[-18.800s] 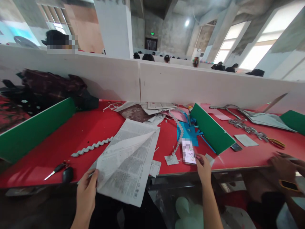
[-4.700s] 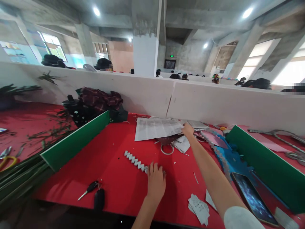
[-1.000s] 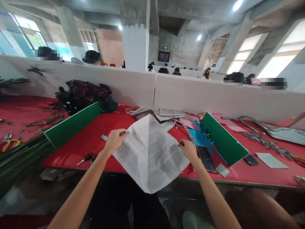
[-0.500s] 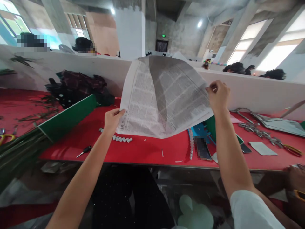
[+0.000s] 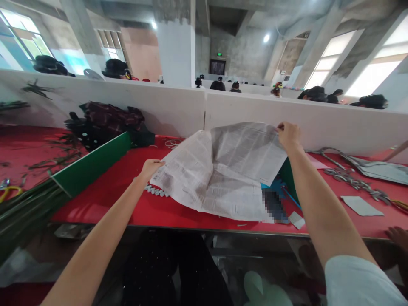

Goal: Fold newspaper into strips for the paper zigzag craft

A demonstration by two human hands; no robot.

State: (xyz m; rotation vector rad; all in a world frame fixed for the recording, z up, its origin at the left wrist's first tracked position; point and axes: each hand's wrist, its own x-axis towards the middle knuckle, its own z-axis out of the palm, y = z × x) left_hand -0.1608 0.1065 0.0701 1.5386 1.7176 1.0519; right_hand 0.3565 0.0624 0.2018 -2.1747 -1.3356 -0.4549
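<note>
**A:** Where was the paper at that point?

**B:** The large creased sheet of grey printed newspaper point(image 5: 223, 170) hung between both hands over the red table top point(image 5: 105, 199). The left hand point(image 5: 149, 167) had its fingers closed on the sheet's left edge, low and close to the table. The right hand point(image 5: 288, 136) pinched the far right corner and held it higher. The sheet's near edge sagged onto the table.

**A:** What could have gone wrong?

**B:** I judged two things. The sheet was thin and held only by two small pinches, so a sharp pull apart could have torn it along a crease. It also draped over the dark flat phone point(image 5: 273, 205) and the blue paper cut-out point(image 5: 274, 185) at its right. Dragging it could have swept them toward the table's front edge. The pleated white paper strip point(image 5: 156, 191) lay just beside the left hand and could have been brushed away too.

**A:** And the surface?

**B:** Cluttered. A green divider board point(image 5: 92, 163) stood at the left. Long green stems point(image 5: 25, 212) and yellow-handled scissors point(image 5: 4, 192) lay beyond it. A dark plaid bundle point(image 5: 108, 121) sat against the white partition wall point(image 5: 178, 108). A co-worker's hand point(image 5: 397, 233) rested at the right edge.

**A:** The room?

**B:** A bare concrete hall with a thick pillar point(image 5: 175, 42) and bright windows point(image 5: 366, 72) at the right. Heads showed beyond the partition.
</note>
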